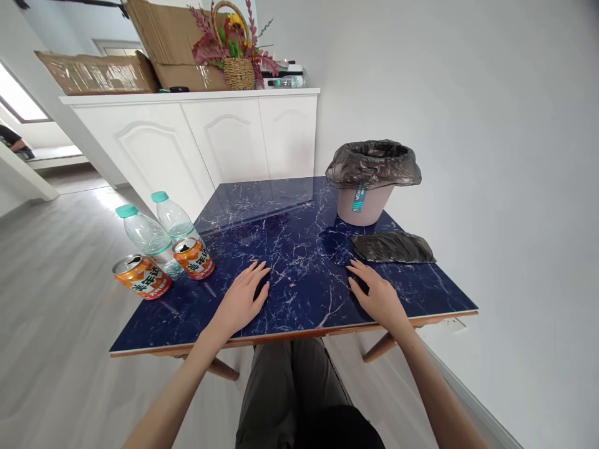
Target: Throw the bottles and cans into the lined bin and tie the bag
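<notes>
A: Layout, largest item first?

B: Blue marbled tabletop (299, 290), beneath both hands. Bin (358, 204) upright near the far right corner, with black liner (374, 171) draped over the rim. Folded black bag (393, 247) lying flat by the right edge, nearer than the bin. Nearer bottle (146, 234) and farther bottle (174, 218) upright at the left edge. Left can (144, 277) and right can (193, 258) standing just beside them.

A: How to perform the present step well?

B: Judged as a plain two-handed rest. Press lightly and evenly to avoid rocking the tabletop. Leave clearance between fingertips and folded black bag.

A: Hand pose?

B: Wrists at the front edge, palms down. Left hand (242, 294) loosely open, thumb spread, holding nothing; nearest item, right can. Right hand (375, 293) likewise open and unloaded, fingertips near the folded black bag, not touching.
</notes>
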`<action>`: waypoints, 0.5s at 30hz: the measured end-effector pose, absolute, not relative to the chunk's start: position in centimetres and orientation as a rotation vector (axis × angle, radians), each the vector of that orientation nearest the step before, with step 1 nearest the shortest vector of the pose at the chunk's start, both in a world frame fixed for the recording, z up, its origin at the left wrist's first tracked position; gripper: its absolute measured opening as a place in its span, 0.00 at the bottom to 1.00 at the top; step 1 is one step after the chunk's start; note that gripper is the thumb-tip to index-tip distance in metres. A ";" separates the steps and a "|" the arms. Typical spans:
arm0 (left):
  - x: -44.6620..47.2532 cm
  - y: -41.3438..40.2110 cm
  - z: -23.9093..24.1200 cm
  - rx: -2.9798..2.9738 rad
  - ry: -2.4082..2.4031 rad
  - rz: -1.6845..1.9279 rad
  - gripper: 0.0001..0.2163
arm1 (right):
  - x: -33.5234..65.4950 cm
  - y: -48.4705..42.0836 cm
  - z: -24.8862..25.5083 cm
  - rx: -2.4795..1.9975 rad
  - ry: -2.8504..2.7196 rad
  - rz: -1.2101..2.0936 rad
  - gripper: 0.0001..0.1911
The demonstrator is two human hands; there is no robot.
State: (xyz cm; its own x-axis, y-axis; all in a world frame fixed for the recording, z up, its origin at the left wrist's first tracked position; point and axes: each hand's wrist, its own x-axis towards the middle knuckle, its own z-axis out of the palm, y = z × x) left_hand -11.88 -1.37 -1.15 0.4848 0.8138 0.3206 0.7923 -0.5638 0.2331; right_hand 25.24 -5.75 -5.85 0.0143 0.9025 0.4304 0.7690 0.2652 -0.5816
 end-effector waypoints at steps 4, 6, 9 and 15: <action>-11.9 -1.5 -1.2 2.655 1.449 0.605 0.24 | 25.3 -5.9 -5.7 -1.532 -1.774 0.229 0.23; -11.9 -1.6 -1.2 2.650 1.451 0.616 0.24 | 25.3 -6.0 -5.5 -1.549 -1.771 0.239 0.23; -12.0 -1.9 -1.2 2.646 1.449 0.639 0.24 | 25.3 -6.0 -5.4 -1.559 -1.775 0.247 0.23; -12.1 -1.8 -1.4 2.648 1.441 0.675 0.24 | 25.1 -5.8 -5.7 -1.527 -1.771 0.191 0.22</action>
